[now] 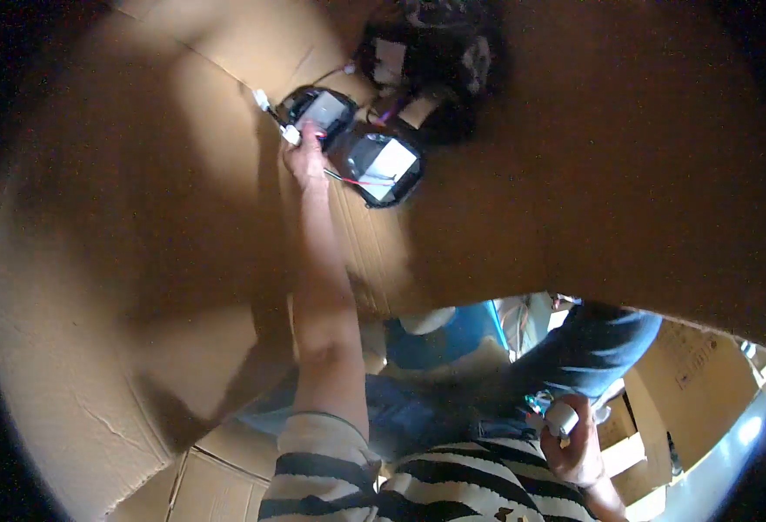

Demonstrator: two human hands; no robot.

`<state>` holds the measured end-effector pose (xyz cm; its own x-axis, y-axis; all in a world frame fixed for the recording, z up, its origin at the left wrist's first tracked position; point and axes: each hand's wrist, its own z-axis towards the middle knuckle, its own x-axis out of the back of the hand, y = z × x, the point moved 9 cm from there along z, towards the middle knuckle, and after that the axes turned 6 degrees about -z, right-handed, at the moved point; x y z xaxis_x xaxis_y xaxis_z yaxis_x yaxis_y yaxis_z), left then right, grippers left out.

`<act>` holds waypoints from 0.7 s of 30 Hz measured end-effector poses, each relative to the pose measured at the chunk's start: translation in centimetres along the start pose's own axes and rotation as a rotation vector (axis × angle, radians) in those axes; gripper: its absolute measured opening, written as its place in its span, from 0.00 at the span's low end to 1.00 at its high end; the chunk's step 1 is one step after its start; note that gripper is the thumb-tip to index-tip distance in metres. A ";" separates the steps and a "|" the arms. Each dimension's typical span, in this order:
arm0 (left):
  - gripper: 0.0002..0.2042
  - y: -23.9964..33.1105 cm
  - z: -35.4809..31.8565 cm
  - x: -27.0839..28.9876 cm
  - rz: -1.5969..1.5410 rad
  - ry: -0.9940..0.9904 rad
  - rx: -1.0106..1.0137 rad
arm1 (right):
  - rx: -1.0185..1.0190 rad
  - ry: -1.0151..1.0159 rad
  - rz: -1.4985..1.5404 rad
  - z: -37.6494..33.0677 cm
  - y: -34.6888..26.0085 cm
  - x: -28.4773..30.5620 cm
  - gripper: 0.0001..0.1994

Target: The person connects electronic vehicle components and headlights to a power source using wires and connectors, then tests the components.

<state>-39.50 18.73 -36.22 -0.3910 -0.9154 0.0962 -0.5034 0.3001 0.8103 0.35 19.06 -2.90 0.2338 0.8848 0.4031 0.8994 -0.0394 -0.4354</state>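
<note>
My left hand (306,161) reaches deep into a large cardboard box (478,244). Its fingers close over the near edge of a black rounded part (324,111) with a light grey panel. Beside those fingers, a short cable ends in white connectors (291,135). Just right lies a second black rounded part (390,170) with a white panel and a thin red wire across it. Held low at the right, near my body, my right hand (578,444) grips a small white cylindrical piece (562,419). Small greenish bits (538,402) show at its left end; their kind is unclear.
Farther in, a pile of dark parts (439,70) lies in shadow inside the box. The box's front edge (522,300) runs above my jeans-clad leg (609,344). Another open carton (687,374) stands at the lower right, beside a pale shiny surface (731,457).
</note>
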 end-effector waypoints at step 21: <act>0.20 10.6 -41.6 -3.0 0.065 -0.848 -0.617 | 0.298 0.046 0.238 -7.4 2.5 -0.6 0.20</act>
<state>-11.61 13.53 -3.91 -0.9347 -0.3431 -0.0930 -0.0753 -0.0646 0.9951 5.17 14.96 1.78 0.4456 0.8450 0.2956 0.6726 -0.0981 -0.7335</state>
